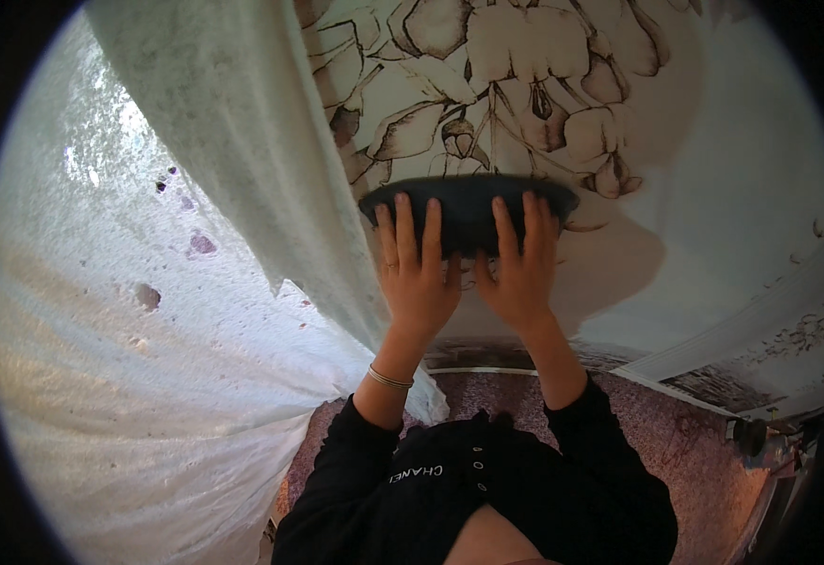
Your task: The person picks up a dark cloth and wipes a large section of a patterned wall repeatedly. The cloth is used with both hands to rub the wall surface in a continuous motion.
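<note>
Both my hands lie on a wide dark wallpaper smoother (467, 208), held flat against a wall covering (412, 141) printed with sepia flowers and leaves. My left hand (418, 275) covers the tool's left part, fingers spread and pointing up. On its right part rests my right hand (523, 268) in the same way. The two thumbs come near each other at the smoother's lower edge. The printed covering carries on above and below the tool, and a shadow falls across it at the right.
A thin white fabric sheet (172, 367) with several holes hangs at the left, lit brightly. Its greyer fold (242, 141) borders the printed wall. Purplish carpet (638, 438) lies below a white baseboard (482, 370). Dark objects (751, 434) stand at lower right.
</note>
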Action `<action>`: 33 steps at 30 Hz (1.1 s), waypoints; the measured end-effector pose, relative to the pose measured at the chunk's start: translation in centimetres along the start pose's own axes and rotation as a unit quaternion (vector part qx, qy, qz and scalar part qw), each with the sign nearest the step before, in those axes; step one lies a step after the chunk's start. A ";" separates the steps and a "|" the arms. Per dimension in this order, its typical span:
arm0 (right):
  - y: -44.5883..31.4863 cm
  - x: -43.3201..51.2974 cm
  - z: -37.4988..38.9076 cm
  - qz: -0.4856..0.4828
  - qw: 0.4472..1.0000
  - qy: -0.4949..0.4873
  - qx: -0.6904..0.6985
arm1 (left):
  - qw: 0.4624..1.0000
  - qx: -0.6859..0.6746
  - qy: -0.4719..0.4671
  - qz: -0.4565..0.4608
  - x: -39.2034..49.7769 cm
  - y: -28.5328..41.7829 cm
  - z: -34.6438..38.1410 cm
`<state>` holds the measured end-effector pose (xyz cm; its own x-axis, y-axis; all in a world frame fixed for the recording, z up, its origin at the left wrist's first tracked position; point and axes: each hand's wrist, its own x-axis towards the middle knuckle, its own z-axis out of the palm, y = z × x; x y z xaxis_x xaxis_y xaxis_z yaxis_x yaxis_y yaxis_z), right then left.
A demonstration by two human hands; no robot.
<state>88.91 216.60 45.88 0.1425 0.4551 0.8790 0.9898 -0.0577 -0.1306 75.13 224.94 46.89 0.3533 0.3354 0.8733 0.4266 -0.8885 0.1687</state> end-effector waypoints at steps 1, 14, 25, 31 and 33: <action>0.4 -0.5 -0.2 0.007 1.000 0.008 -0.002 | 1.000 -0.003 -0.003 0.003 -0.2 0.4 0.4; 3.4 1.5 -4.1 0.031 0.997 0.065 -0.031 | 0.999 -0.034 -0.007 0.039 4.0 5.0 1.5; 0.0 4.3 -2.0 -0.014 0.998 0.067 -0.006 | 0.999 -0.023 0.042 0.003 4.0 1.4 -0.9; -0.4 1.5 0.0 -0.023 1.000 0.019 -0.010 | 1.000 0.011 0.024 -0.016 1.0 -0.1 -0.5; -0.3 0.4 0.2 -0.015 1.000 0.005 -0.013 | 0.999 0.026 0.020 -0.011 -0.2 -0.2 0.1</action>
<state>88.69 217.01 46.16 0.1129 0.4489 0.8864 0.9934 -0.0671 -0.0926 75.08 225.07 46.64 0.3106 0.3418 0.8870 0.4770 -0.8632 0.1656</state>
